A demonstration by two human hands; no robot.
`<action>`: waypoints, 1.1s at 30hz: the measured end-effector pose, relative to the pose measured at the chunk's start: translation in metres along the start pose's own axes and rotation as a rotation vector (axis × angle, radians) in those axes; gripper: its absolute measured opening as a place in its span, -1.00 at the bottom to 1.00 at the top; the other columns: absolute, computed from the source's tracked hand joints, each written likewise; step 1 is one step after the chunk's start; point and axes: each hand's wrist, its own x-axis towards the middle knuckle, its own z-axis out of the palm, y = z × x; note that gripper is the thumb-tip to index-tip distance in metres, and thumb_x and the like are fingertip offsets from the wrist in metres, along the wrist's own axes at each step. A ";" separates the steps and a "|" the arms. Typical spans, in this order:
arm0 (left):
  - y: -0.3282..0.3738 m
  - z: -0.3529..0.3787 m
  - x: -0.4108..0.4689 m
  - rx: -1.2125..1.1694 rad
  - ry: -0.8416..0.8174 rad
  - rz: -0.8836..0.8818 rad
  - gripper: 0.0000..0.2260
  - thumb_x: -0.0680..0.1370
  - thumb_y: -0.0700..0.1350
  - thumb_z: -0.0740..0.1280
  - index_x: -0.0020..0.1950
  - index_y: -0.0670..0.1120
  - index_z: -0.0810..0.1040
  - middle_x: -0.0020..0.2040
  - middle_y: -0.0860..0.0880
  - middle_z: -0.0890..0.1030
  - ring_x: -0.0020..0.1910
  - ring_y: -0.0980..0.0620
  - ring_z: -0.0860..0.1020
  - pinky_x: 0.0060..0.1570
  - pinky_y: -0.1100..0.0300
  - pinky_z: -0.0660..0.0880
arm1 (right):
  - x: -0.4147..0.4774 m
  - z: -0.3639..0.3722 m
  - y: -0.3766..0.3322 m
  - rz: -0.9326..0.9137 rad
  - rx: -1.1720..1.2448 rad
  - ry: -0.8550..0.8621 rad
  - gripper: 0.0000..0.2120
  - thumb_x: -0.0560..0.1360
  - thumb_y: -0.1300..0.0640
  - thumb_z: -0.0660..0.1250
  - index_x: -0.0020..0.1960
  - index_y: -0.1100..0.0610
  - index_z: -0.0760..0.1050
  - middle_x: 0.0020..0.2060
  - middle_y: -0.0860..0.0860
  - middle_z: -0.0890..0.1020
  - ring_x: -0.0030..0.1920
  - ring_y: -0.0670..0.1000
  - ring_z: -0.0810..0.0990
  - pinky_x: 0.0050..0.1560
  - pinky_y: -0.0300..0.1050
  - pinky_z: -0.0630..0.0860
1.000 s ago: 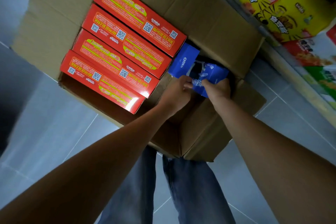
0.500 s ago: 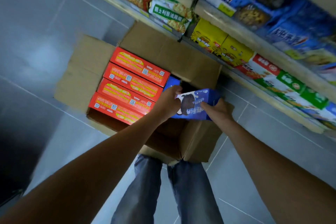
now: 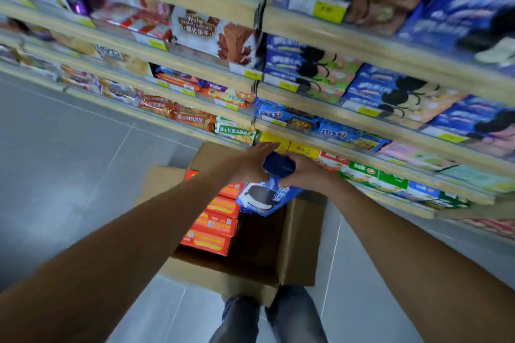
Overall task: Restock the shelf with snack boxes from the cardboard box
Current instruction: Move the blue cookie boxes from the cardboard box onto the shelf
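Observation:
A blue Oreo snack box [image 3: 264, 196] hangs in the air above the open cardboard box [image 3: 299, 239], below the shelf fronts. My left hand [image 3: 252, 166] lies against its left side with fingers stretched out toward the shelf. My right hand [image 3: 303, 172] grips its upper right end, fingers curled round it. Several red snack boxes [image 3: 214, 227] lie stacked in the left half of the cardboard box. The right half of the carton looks dark and empty.
Wooden shelves [image 3: 334, 117] full of biscuit packs rise ahead and to the right. Blue Oreo boxes [image 3: 309, 64] fill the upper right tiers. The carton stands on grey floor tiles [image 3: 69, 175] in front of my legs [image 3: 267, 320].
Both hands have lifted the blue box up out of the carton toward the shelves. My view has tilted up from the carton to the shelf rows.

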 end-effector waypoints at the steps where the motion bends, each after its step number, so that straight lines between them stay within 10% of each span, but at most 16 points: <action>1: 0.015 -0.016 -0.011 0.026 -0.016 0.019 -0.29 0.48 -0.32 0.31 0.54 -0.10 0.03 0.49 -0.11 0.13 0.41 -0.11 0.28 0.26 0.09 0.32 | -0.016 -0.013 -0.019 -0.035 -0.027 0.031 -0.46 0.35 0.25 0.47 0.29 0.15 0.39 0.13 0.08 0.55 0.11 0.09 0.54 0.09 -0.02 0.48; 8: 0.093 -0.096 -0.075 0.167 0.174 0.141 -0.57 0.40 -0.23 0.44 0.16 -0.17 0.30 0.08 -0.11 0.36 0.00 -0.15 0.49 -0.11 0.05 0.43 | -0.112 -0.076 -0.117 -0.215 -0.164 0.132 -0.55 0.34 0.20 0.51 0.13 0.15 0.39 -0.04 0.02 0.50 -0.11 0.00 0.52 -0.20 -0.17 0.44; 13: 0.154 -0.156 -0.125 0.193 0.169 0.219 -0.62 0.46 -0.19 0.43 0.12 -0.14 0.27 -0.04 -0.03 0.42 -0.15 0.00 0.46 -0.30 0.30 0.39 | -0.181 -0.115 -0.176 -0.334 -0.244 0.261 -0.39 0.34 0.09 0.53 0.29 0.13 0.34 0.08 0.03 0.43 -0.03 0.03 0.50 -0.07 -0.08 0.43; 33: 0.324 -0.332 -0.246 -0.282 0.594 0.533 -0.69 0.56 0.02 0.29 0.20 -0.10 0.34 0.03 -0.07 0.56 -0.07 -0.01 0.57 -0.16 0.16 0.52 | -0.381 -0.251 -0.353 -0.732 -0.100 0.917 -0.59 0.52 0.00 0.32 0.27 0.20 0.39 0.18 0.14 0.49 0.17 0.10 0.49 0.17 0.01 0.44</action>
